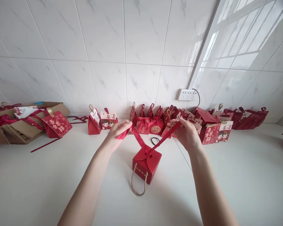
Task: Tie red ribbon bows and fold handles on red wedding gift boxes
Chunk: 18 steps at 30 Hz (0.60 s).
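A small red gift box (144,168) stands on the white tabletop in front of me, its flaps folded together on top. Through the top runs a red ribbon (139,138), crossed or knotted at the box. One end of it is pinched in my left hand (118,131), raised to the upper left of the box. My right hand (187,133) pinches the other end at the upper right, so the two lengths spread in a V. A twisted cord handle (138,195) hangs from the near side of the box and lies over the table.
Several red gift boxes and bags (155,125) line the tiled wall. At the left, a cardboard box (28,133) holds ribbons and cards, with a red box (57,124) leaning on it. A black loop (155,141) lies behind the gift box. A power strip (186,94) is on the wall.
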Motion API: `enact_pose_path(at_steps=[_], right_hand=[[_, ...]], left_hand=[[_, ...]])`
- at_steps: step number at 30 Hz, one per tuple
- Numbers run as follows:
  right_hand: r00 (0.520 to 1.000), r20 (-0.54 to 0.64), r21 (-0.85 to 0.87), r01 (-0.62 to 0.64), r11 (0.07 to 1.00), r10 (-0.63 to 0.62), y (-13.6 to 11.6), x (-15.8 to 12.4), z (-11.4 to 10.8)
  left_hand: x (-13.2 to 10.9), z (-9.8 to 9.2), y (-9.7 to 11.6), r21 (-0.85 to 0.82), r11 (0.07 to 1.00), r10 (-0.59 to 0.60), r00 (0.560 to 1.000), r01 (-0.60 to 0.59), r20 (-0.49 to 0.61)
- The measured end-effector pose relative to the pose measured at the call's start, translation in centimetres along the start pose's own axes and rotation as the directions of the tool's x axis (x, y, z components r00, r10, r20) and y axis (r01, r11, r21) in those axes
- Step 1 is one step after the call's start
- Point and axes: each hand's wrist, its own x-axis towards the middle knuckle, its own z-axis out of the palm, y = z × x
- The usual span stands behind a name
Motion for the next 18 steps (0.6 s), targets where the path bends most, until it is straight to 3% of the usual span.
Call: enact_pose_path(at_steps=[4,9,15,18], right_hand=[[0.979,0.184,-0.109,0.113,0.988,-0.091,-0.7,-0.2,3.9],[0.909,0.416,-0.29,0.154,0.945,-0.02,-0.3,-1.5,5.7],[0.951,0.305,-0.473,0.189,0.86,-0.041,-0.3,-1.9,5.9],[0.934,0.352,-0.418,0.213,0.883,-0.059,-0.7,-2.1,5.5]], left_hand=[[0.8,2.5,2.5,-0.081,0.995,0.057,0.998,-0.06,-0.036],[0.2,3.1,2.0,-0.096,0.993,0.076,0.994,-0.069,0.076],[0.0,3.3,1.9,0.049,0.996,0.072,0.995,-0.075,0.074],[0.0,3.3,2.0,0.028,0.993,0.11,0.992,-0.112,0.069]])
